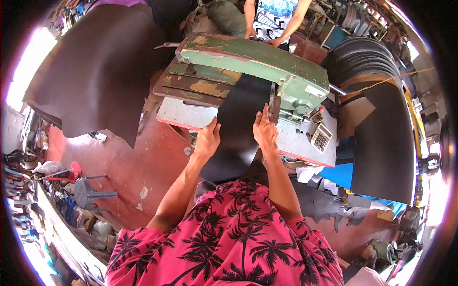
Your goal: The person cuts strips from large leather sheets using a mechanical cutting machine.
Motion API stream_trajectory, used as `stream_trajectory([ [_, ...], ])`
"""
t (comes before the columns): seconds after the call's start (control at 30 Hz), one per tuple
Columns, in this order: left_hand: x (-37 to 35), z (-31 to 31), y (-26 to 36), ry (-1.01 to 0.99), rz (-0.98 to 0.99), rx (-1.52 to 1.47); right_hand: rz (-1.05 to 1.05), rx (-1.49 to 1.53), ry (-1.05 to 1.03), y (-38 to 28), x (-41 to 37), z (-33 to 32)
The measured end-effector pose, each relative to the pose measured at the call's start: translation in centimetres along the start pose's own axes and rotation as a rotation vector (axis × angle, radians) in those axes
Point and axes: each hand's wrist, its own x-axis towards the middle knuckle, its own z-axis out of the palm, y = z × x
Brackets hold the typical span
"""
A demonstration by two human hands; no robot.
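Observation:
A long black sheet (238, 119), which looks like leather, runs from under the arm of a worn green machine (253, 55) down toward my body. My left hand (208, 138) grips its left edge, the thumb on top and the other fingers partly hidden. On the opposite edge my right hand (265, 128) holds the sheet, with fingers pointing up beside the machine's metal guide (274, 102). The sheet lies across the pale worktable (186, 112), and its near end hangs over the front edge.
A calculator (322, 137) sits on the table's right side. Behind the machine, another person's hand (275, 43) rests by it. Large dark sheets hang at left (90, 71) and right (384, 143). A grey stool (93, 193) stands on the red floor (124, 167).

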Motion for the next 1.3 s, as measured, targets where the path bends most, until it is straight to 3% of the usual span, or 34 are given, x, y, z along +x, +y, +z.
stream_trajectory([
  [0.13,-0.1,-0.2,0.0,-0.051,-0.040,0.114,-0.068,0.038,0.105,0.5,0.3,0.9],
  [0.33,1.7,-0.9,0.6,-0.129,-0.136,0.078,-0.045,0.014,0.086,0.4,0.1,0.7],
  [0.43,1.9,-0.5,0.3,-0.109,-0.175,-0.043,-0.072,0.030,0.112,0.4,-0.1,0.6],
  [0.5,2.1,-0.1,0.2,0.024,-0.125,-0.030,-0.068,0.006,0.105,0.3,-0.1,0.4],
  [0.67,1.8,-0.2,0.9,0.012,-0.190,0.003,-0.063,-0.024,0.072,-0.1,-0.4,-0.3],
  [0.73,1.9,-0.3,0.8,0.015,-0.106,0.062,-0.066,-0.012,0.071,0.2,-0.3,0.1],
  [0.8,1.6,-0.4,1.1,0.001,-0.144,0.035,-0.113,-0.019,0.155,0.3,-0.3,0.4],
  [0.97,0.8,-0.1,0.7,0.061,-0.104,0.020,-0.071,0.018,0.064,-0.1,-0.5,-0.5],
  [1.3,0.9,-0.3,1.5,-0.007,-0.229,-0.014,-0.067,0.004,0.023,0.0,-0.4,-0.8],
])
